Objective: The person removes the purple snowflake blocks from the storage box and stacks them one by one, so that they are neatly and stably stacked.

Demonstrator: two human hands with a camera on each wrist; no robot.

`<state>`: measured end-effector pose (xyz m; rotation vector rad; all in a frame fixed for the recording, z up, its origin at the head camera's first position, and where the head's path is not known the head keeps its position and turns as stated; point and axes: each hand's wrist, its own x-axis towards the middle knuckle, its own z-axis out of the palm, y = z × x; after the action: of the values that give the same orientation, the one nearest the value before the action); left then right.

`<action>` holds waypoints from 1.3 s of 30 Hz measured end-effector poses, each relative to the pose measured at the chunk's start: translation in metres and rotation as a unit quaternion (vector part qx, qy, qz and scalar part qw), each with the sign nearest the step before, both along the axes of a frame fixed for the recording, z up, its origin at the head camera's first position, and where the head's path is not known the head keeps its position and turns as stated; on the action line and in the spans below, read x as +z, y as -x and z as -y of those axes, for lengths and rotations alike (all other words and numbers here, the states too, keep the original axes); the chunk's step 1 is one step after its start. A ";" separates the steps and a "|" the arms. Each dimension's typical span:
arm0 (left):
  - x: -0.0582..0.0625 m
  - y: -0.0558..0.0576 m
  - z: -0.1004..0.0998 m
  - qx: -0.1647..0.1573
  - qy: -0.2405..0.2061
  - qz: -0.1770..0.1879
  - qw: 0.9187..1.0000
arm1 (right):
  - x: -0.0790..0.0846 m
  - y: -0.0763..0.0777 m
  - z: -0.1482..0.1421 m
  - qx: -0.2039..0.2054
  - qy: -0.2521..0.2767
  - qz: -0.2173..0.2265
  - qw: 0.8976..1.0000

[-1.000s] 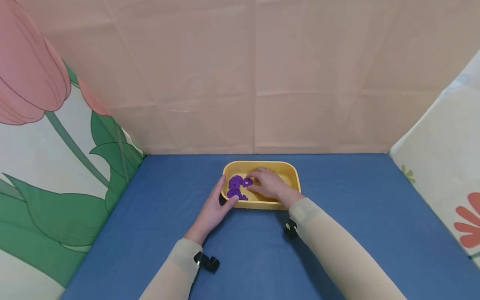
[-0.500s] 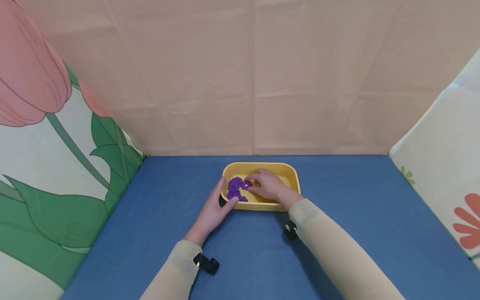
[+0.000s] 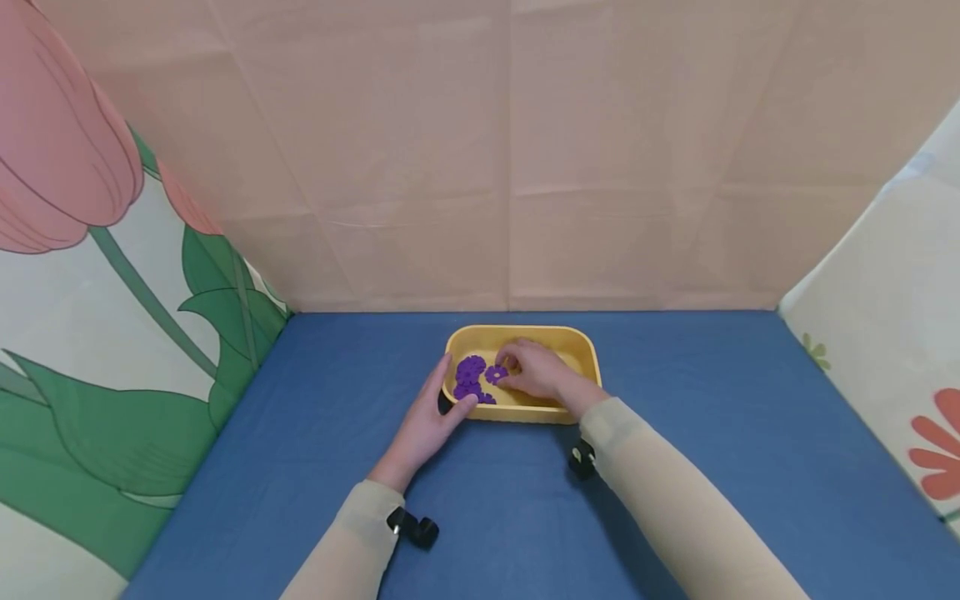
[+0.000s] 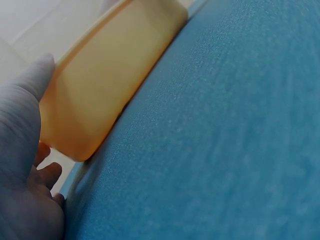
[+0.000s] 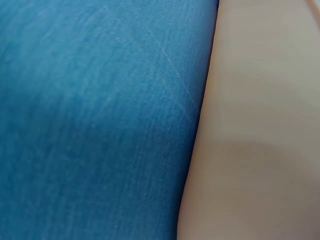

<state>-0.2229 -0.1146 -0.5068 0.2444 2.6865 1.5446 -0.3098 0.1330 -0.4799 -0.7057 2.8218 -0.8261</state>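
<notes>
Yellow plastic forms a shallow, round-cornered tray [image 3: 525,414] that sits on the blue desk [image 3: 487,517], near its far edge. At the left end of the tray lies a cluster of purple, flower-shaped pieces [image 3: 470,375], heaped over one another and reaching down toward the front wall.

The left hand [image 3: 429,412] rests against the near left corner of the tray, its fingers extended along the left side and its thumb at the front rim. These fingers are relaxed rather than clenched, spread around the corner; the left wrist view shows the thumb up against the outer wall and other fingertips loosely bent beside the tray's end.

The right hand [image 3: 536,372] reaches over the front rim into the tray. Its index finger and thumb pinch a single purple piece [image 3: 495,374], which sits just right of the cluster; whether that piece touches the tray's floor cannot be told. The right wrist view shows the blue surface beside a pale surface, with the fingers out of sight.

Both arms wear cream sleeves [image 3: 675,500], each with a small black device [image 3: 414,532] at the wrist. Behind the desk hangs a creased beige backdrop [image 3: 510,167]; a printed pink tulip [image 3: 60,133] stands at the left, and a red flower print [image 3: 941,450] at the right.
</notes>
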 end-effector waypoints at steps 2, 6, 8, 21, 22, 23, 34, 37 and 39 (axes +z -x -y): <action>0.000 0.000 0.000 -0.001 0.000 -0.002 1.000 | 0.004 -0.002 0.001 -0.007 0.010 0.011 1.000; 0.000 0.001 0.000 -0.002 0.001 -0.006 1.000 | 0.009 -0.004 0.003 -0.018 0.027 0.025 0.999; 0.000 0.002 0.000 -0.001 0.002 -0.006 1.000 | 0.009 -0.005 0.003 -0.021 0.032 0.027 0.999; -0.001 0.001 0.000 -0.003 0.002 -0.005 1.000 | 0.009 -0.008 0.003 -0.027 0.016 0.030 0.999; -0.001 0.001 0.000 -0.002 0.002 -0.006 1.000 | 0.009 -0.007 0.004 -0.030 0.012 0.029 0.999; -0.001 0.001 0.000 -0.002 0.003 -0.006 1.000 | 0.009 -0.007 0.004 -0.034 0.007 0.029 0.999; -0.006 0.001 -0.005 -0.001 0.000 0.000 1.000 | 0.013 -0.010 -0.006 -0.051 -0.003 -0.002 0.999; -0.006 0.000 -0.005 0.005 -0.001 0.004 1.000 | 0.020 -0.015 -0.010 -0.053 0.007 -0.013 0.998; -0.006 0.000 -0.006 0.007 -0.002 0.004 1.000 | 0.026 -0.018 -0.013 -0.057 0.015 -0.025 0.998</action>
<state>-0.2232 -0.1089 -0.5127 0.2190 2.6869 1.5508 -0.2922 0.1460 -0.4541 -0.5823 2.9237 -0.8817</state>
